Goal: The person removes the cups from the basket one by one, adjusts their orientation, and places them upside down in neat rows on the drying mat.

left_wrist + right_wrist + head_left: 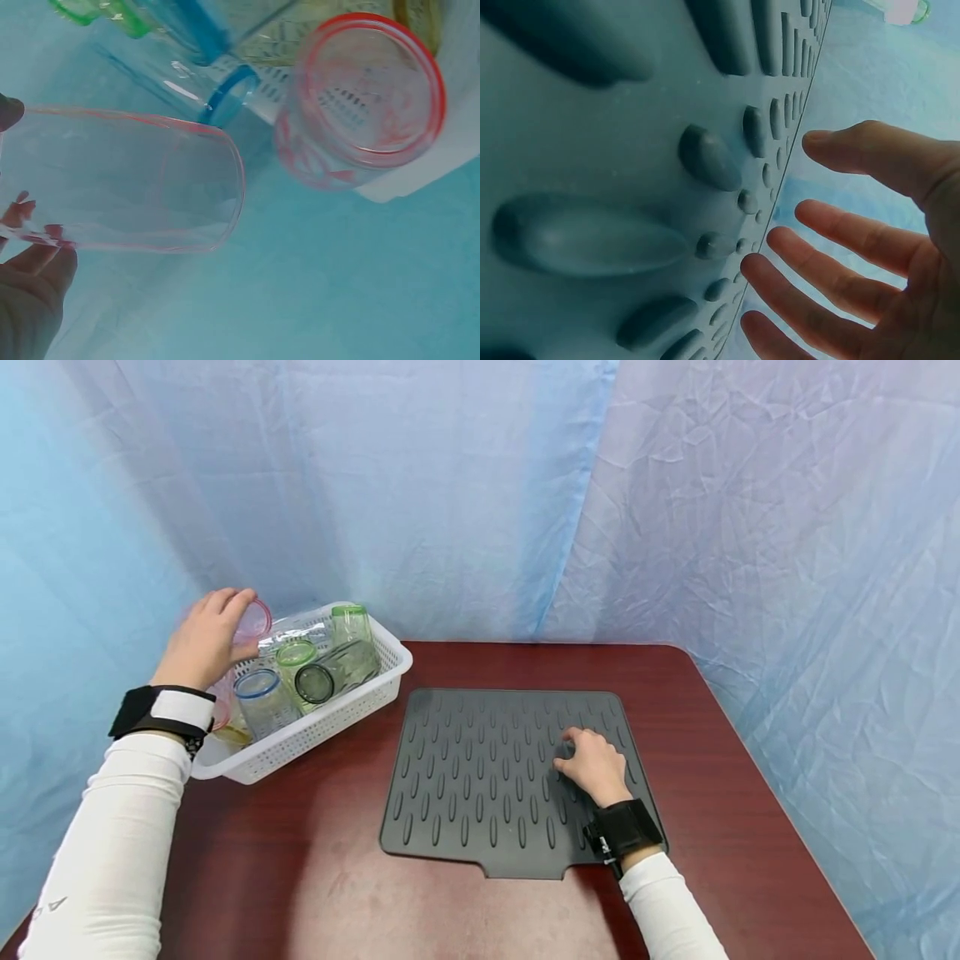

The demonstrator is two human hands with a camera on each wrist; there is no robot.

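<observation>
My left hand (201, 639) grips a clear glass with a pink rim (253, 621) at the left end of a white plastic basket (322, 706). In the left wrist view the pink glass (150, 184) lies sideways between thumb and fingers. A second red-rimmed glass (364, 90) stands beside it in the basket. Over the right part of a grey ribbed mat (465, 768) hovers my right hand (597, 767). Its fingers are spread and slightly bent, with nothing between them in the right wrist view; the hand (855, 300) appears just off the mat's surface.
Inside the basket are a blue-rimmed glass (264, 706), a dark grey glass (341, 670), green glasses (351, 625) and a yellowish one (234, 737). The basket and mat sit on a dark red-brown table (360, 893). Blue-lilac cloth (450, 502) hangs behind the table.
</observation>
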